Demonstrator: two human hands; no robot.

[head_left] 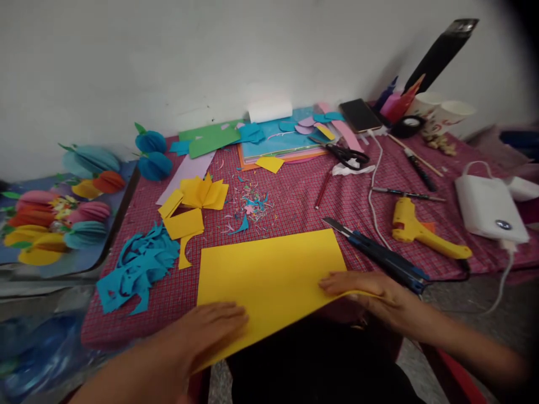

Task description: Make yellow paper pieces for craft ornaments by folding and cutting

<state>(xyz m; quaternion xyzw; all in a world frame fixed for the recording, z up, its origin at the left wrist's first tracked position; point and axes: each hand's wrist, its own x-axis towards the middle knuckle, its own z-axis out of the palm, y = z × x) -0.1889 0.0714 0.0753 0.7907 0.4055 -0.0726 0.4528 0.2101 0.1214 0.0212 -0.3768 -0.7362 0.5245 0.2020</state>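
A large yellow paper sheet (269, 269) lies at the near edge of the table, partly overhanging it. My left hand (210, 328) rests flat on its near left corner. My right hand (370, 294) holds the sheet's near right edge, fingers on top and the edge lifted slightly. A blue utility knife (379, 252) lies just beyond my right hand.
On the red checked tablecloth (295, 207) lie folded yellow pieces (197, 202), blue paper scraps (135, 269), a yellow glue gun (421, 230), black scissors (347, 157), a phone (360, 115), a white power bank (490, 207) and coloured sheets (278, 140). Paper ball ornaments (63, 213) sit at the left.
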